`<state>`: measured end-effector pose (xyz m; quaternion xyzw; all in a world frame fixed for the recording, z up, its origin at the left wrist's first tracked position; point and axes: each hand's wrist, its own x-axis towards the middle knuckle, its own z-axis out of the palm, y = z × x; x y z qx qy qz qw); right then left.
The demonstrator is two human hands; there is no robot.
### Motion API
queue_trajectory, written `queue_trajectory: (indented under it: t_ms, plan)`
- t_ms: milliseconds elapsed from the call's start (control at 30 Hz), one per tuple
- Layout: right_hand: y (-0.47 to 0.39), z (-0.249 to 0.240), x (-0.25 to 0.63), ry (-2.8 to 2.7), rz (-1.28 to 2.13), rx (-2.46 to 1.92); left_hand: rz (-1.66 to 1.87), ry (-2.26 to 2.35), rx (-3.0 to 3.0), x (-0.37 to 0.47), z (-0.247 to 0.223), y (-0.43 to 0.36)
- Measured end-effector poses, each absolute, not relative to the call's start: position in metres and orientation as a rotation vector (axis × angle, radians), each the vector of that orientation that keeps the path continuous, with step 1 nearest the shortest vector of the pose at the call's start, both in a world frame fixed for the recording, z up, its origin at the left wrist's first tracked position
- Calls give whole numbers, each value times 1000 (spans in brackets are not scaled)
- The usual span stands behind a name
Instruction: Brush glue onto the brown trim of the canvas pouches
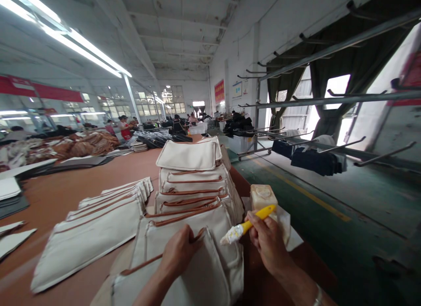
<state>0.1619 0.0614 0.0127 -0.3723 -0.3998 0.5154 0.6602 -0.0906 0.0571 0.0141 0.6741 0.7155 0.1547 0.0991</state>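
My right hand (268, 240) is closed round the yellow handle of a paintbrush (250, 225). White, glue-like stuff coats its bristles, which point left above the stacked pieces. With fingers pinched, my left hand (180, 251) grips the brown-trimmed edge of a cream fabric panel (200, 271) at the front of the stack. Behind it, several similar cream panels (194, 181) with brown edging overlap in a row running away from me. Just beyond my right hand stands a pale, stained plastic container (263, 195) on a white sheet at the table's edge.
Another fanned row of cream panels (95, 231) lies on the brown tabletop (131, 163) to the left. Brown material (85, 145) is heaped farther back. A metal rack (296, 102) with prongs stands right, across the green floor (315, 183). Other people work in the distance.
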Motion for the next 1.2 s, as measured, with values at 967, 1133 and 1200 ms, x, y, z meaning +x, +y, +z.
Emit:
queue_trajectory:
  t_ms: [967, 1133, 1200]
  plan:
    - [68, 2, 175, -1234, 696, -1042, 714, 1298, 1688, -46, 11, 8]
    - [64, 2, 164, -1261, 919, -992, 790, 1428, 1800, -45, -4, 5]
    - [59, 3, 159, -1273, 1078, -943, 813, 1492, 1812, -45, -8, 5]
